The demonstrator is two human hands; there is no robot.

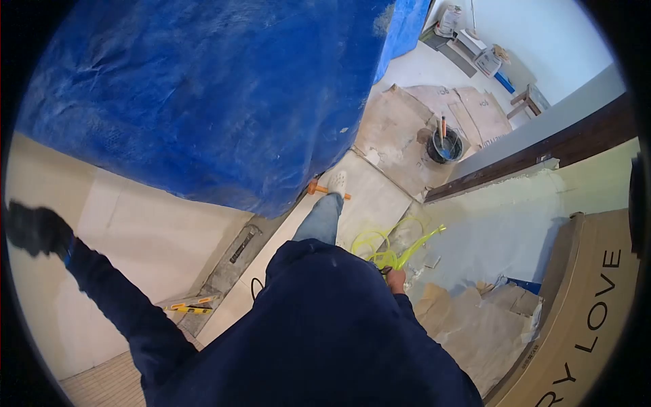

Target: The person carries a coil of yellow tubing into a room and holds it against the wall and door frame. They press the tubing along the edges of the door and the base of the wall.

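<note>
My right hand (395, 279) is closed at the waist around one end of a loose coil of yellow-green tubing or strap (380, 245). The loops spread over the floor in front of it, and a dark piece shows by the fingers. Far out to the left, my left hand (37, 229) appears dark, as if gloved, and smeared by motion. Its fingers cannot be made out, and the pale wall or panel lies behind it. A hammer with an orange handle (336, 193) lies beside my white shoe (338, 181).
A blue tarp (224, 95) covers something large ahead. A black bucket (445, 145) with tools stands on cardboard sheets (393, 129). At right are a doorway sill (529, 159) and a tall lettered carton (586, 319). Yellow tools (188, 308) lie at lower left.
</note>
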